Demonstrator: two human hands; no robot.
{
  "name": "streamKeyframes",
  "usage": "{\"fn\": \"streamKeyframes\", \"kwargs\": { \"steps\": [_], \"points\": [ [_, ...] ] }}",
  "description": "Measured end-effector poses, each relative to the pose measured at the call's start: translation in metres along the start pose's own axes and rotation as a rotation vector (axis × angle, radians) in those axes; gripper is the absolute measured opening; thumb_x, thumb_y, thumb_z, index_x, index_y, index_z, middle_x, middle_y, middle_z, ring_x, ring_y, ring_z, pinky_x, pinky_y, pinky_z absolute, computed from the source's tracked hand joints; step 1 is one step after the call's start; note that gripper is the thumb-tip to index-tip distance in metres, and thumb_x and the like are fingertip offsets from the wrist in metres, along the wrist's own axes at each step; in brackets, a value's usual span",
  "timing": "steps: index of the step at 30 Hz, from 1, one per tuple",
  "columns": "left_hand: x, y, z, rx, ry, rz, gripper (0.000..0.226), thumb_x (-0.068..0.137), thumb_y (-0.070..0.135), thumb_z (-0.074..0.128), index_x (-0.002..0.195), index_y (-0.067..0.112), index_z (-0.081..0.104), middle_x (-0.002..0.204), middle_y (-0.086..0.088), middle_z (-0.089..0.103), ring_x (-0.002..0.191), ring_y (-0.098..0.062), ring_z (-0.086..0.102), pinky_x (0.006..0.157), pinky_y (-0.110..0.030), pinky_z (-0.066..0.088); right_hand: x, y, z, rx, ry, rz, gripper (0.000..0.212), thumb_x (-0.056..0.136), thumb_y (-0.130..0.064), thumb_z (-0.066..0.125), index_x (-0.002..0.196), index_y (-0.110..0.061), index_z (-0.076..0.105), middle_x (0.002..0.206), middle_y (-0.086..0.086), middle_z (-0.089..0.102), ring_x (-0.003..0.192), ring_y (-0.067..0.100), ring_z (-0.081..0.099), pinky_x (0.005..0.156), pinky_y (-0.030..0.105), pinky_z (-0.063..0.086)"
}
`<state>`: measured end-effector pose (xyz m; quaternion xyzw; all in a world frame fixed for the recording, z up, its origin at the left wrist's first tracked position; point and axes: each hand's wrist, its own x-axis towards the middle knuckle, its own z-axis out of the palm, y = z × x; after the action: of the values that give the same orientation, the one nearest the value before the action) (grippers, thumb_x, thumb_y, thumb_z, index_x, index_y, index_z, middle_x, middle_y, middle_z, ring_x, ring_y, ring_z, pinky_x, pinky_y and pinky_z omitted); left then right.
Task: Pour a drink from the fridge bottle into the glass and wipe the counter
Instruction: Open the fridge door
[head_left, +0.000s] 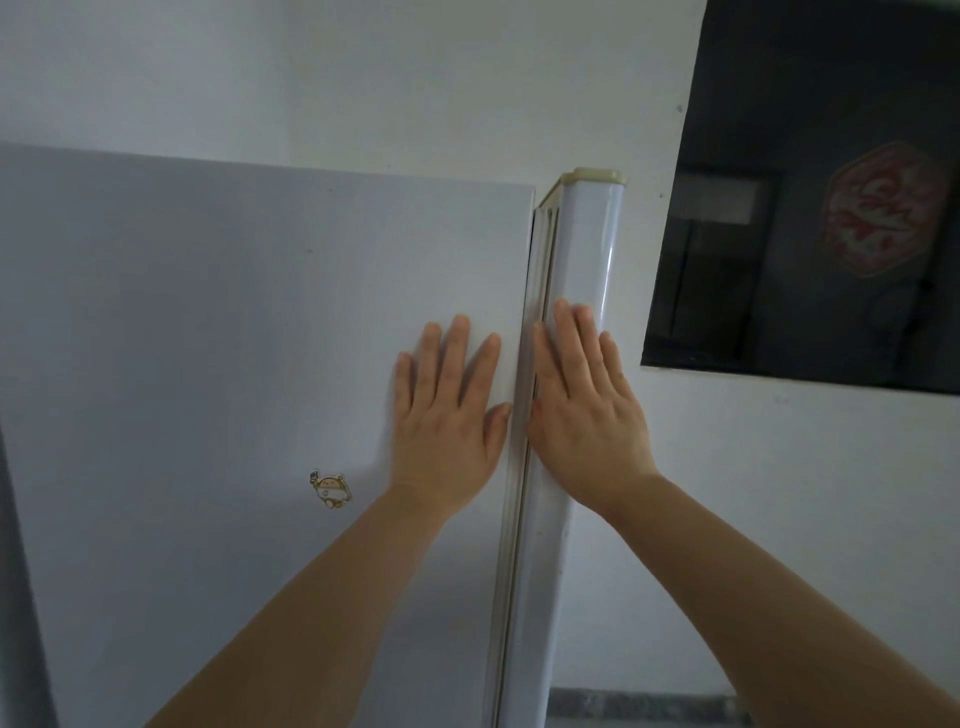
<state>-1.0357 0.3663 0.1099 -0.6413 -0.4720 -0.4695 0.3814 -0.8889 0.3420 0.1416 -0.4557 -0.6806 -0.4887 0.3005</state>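
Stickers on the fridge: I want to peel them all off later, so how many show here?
1. A small cartoon sticker sits on the fridge side panel, below and left of the left hand. Others may be hidden on faces out of view.

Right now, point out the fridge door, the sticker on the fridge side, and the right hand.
fridge door (582, 249), head view, on its glossy rounded edge above the fingers.
sticker (330, 488), head view, on the cartoon figure's body.
right hand (587, 410), head view, on the back of the hand.
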Motion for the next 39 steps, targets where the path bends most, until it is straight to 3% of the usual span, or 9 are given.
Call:
{"fn": "streamKeyframes", "kwargs": {
  "steps": [6,12,18,21,25,28,33,35,39],
  "points": [
    [0.000,-0.001,-0.002,-0.006,-0.006,0.003,0.057,0.093,0.041,0.034,0.144,0.016,0.029,0.151,-0.018,0.032,0.140,-0.033,0.017,0.115,-0.047,0.010,-0.003,0.001,-0.001,-0.005,-0.039,0.009,0.058,0.093,-0.020,0.026,0.143,0.005,0.009,0.153,0.022,0.009,0.142,0.030,0.001,0.118,0.039,-0.001],
    [0.001,0.004,0.000,0.013,-0.026,-0.011,0.059,0.092,0.039,0.036,0.145,0.013,0.028,0.153,-0.018,0.027,0.141,-0.035,0.014,0.114,-0.048,0.004,-0.027,0.050,-0.013,0.019,-0.150,0.095,0.073,0.092,-0.027,0.045,0.142,-0.008,-0.004,0.153,0.010,-0.004,0.142,0.018,-0.018,0.116,0.039,-0.001],
    [0.001,0.007,0.002,0.041,-0.049,-0.023,0.061,0.093,0.038,0.033,0.146,0.011,0.022,0.153,-0.023,0.025,0.141,-0.040,0.015,0.116,-0.053,0.007,-0.046,0.089,-0.020,0.059,-0.230,0.240,0.077,0.087,-0.031,0.058,0.144,-0.002,0.014,0.154,0.015,0.012,0.141,0.024,0.010,0.111,0.045,0.023],
    [0.001,0.010,-0.001,0.017,-0.060,-0.037,0.060,0.092,0.035,0.035,0.145,0.009,0.025,0.152,-0.025,0.026,0.140,-0.043,0.019,0.113,-0.057,0.014,-0.054,0.109,-0.019,0.035,-0.269,0.298,0.075,0.089,-0.029,0.056,0.145,-0.003,0.014,0.156,0.014,0.007,0.142,0.023,0.004,0.114,0.042,0.020],
    [-0.002,0.025,-0.003,-0.077,-0.051,0.042,0.059,0.091,0.031,0.038,0.144,0.010,0.025,0.153,-0.022,0.022,0.140,-0.038,0.014,0.117,-0.050,0.001,-0.060,0.132,-0.020,0.031,-0.330,0.398,0.072,0.093,-0.029,0.049,0.147,-0.009,0.005,0.158,0.009,-0.006,0.145,0.023,-0.004,0.118,0.040,0.008],
    [-0.008,0.053,0.000,-0.154,-0.078,0.179,0.056,0.090,0.029,0.037,0.142,0.013,0.027,0.152,-0.014,0.021,0.140,-0.035,0.016,0.115,-0.047,-0.002,-0.064,0.132,-0.019,0.046,-0.279,0.467,0.069,0.091,-0.022,0.052,0.147,-0.012,0.013,0.157,0.014,0.004,0.145,0.029,0.002,0.117,0.042,0.008],
    [-0.025,0.097,0.026,-0.236,-0.186,0.268,0.048,0.088,0.020,0.046,0.135,0.009,0.047,0.147,-0.015,0.042,0.139,-0.033,0.027,0.115,-0.049,0.013,-0.096,0.096,0.018,0.035,-0.379,0.246,0.059,0.083,-0.024,0.065,0.135,-0.009,0.042,0.145,0.016,0.040,0.137,0.033,0.032,0.108,0.043,0.017],
    [-0.035,0.108,0.042,-0.223,-0.304,0.249,0.048,0.088,0.022,0.042,0.134,0.009,0.049,0.145,-0.014,0.045,0.137,-0.032,0.035,0.115,-0.048,0.017,-0.114,0.085,0.044,0.046,-0.452,0.222,0.062,0.074,-0.025,0.074,0.128,-0.006,0.051,0.135,0.017,0.052,0.129,0.036,0.044,0.105,0.046,0.026],
    [-0.049,0.121,0.077,-0.194,-0.552,0.124,0.049,0.088,0.026,0.040,0.135,0.011,0.047,0.144,-0.011,0.046,0.135,-0.032,0.041,0.111,-0.049,0.021,-0.140,0.085,0.085,0.132,-0.491,0.247,0.061,0.078,-0.026,0.069,0.133,-0.012,0.047,0.138,0.017,0.050,0.130,0.037,0.043,0.105,0.047,0.028]
  ]
}}
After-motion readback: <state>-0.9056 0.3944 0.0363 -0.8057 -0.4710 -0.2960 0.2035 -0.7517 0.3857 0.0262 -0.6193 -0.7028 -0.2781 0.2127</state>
